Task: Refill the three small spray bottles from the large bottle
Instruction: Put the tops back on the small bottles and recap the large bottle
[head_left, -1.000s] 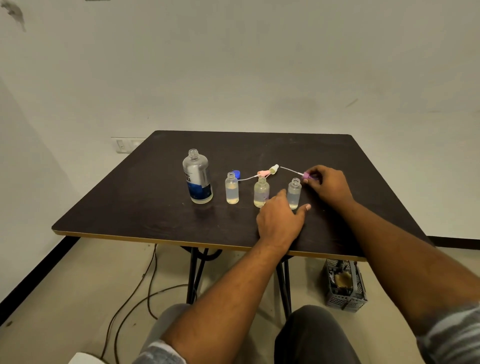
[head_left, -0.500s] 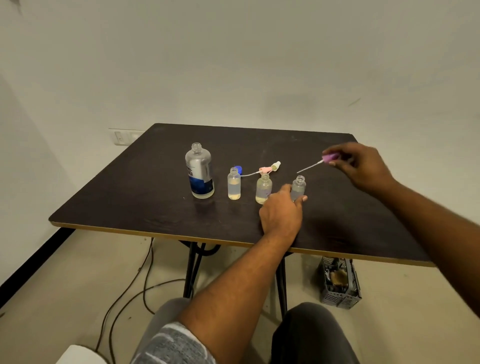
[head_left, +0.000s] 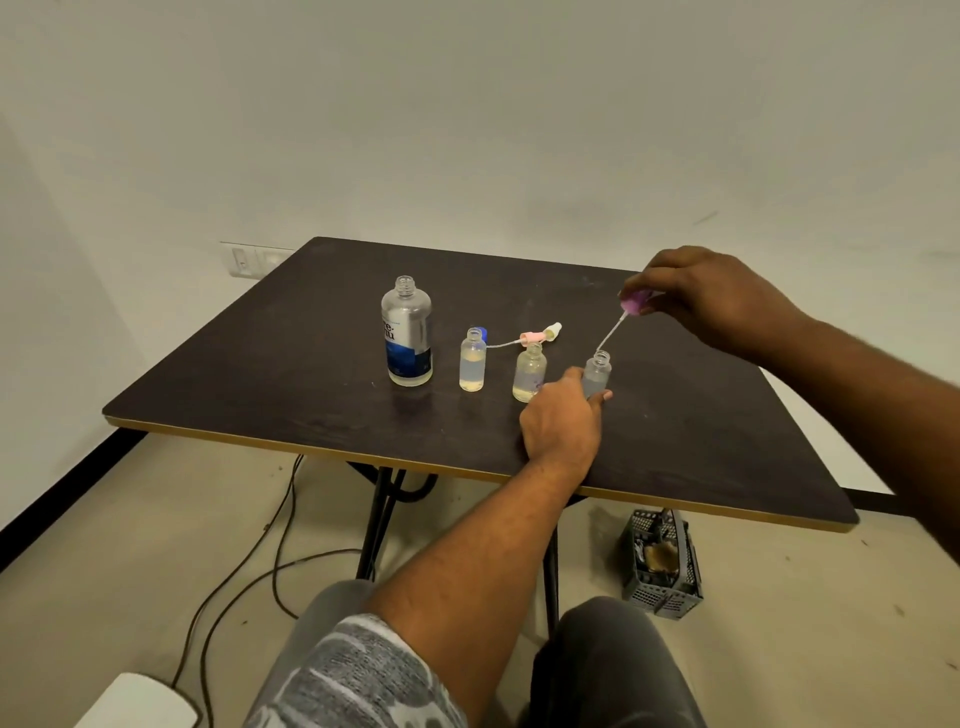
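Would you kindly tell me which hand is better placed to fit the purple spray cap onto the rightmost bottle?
Right: the right hand pinches the purple spray cap, its tube tip at the small clear bottle, which the left hand grips.

A dark table (head_left: 260, 374) stands before plain pale walls (head_left: 467, 114), with cables (head_left: 277, 566) and a grey basket (head_left: 662, 564) on the beige floor (head_left: 130, 519).

- The left grip (head_left: 563, 421) holds the rightmost small bottle (head_left: 597, 371) upright on the dark surface (head_left: 260, 374).
- The right grip (head_left: 722, 299) pinches a purple spray cap (head_left: 636, 302) above it, with the tube slanting down to the bottle's open neck.
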